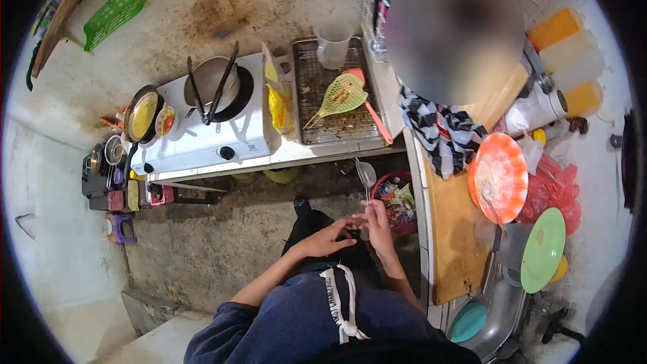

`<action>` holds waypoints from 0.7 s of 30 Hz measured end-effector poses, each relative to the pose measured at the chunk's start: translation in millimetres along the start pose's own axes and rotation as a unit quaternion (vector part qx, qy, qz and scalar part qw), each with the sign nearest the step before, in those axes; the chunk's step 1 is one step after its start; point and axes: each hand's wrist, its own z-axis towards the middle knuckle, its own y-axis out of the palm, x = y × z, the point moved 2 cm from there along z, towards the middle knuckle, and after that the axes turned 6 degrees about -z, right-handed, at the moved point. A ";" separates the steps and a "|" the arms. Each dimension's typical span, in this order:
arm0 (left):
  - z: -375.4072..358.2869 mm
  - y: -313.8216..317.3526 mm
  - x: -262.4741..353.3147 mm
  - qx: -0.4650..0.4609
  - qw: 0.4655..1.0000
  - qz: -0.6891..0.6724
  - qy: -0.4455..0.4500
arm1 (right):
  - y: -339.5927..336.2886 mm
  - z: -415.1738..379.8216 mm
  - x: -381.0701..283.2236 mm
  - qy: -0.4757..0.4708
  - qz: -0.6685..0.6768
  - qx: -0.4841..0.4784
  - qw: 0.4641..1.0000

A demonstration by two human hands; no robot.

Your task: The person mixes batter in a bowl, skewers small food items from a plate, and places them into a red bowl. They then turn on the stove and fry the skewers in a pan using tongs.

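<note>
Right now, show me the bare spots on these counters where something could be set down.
The wooden board is bare between the checked cloth and the sink. The stove top has a free strip in front of its pot. The wire rack is mostly taken by the swatter, and the right counter around the orange plate is crowded.

A stove (209,131) sits on the table (296,152) ahead, a pot (210,81) with tongs (214,91) on it. Right of the stove lies a wire rack (317,111) holding a skimmer (342,96). Both hands (357,229) meet before the table, above a bin (397,202). A cutting board (455,243) lies right.
</note>
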 end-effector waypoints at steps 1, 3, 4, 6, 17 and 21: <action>-4.0 -11.0 -9.2 0.006 1.000 -0.004 -0.002 | 9.4 11.1 6.5 -0.004 -0.001 -0.013 1.000; -6.5 -40.7 -34.3 0.048 0.994 -0.086 -0.048 | 26.1 29.8 11.6 -0.011 -0.014 -0.023 1.000; -3.4 -59.8 -44.6 0.114 0.992 -0.062 0.002 | 34.3 38.7 12.1 -0.020 -0.025 -0.026 0.999; 14.7 -110.9 -58.8 0.189 0.979 0.074 0.035 | 49.0 53.9 7.8 -0.003 -0.021 -0.006 1.000; 179.7 -250.4 -74.2 0.257 0.780 0.566 -0.068 | 94.3 78.9 10.2 0.065 -0.050 0.117 0.990; 185.1 -261.6 -56.8 0.129 0.813 0.551 -0.139 | 94.9 75.9 9.0 0.058 -0.079 0.126 0.987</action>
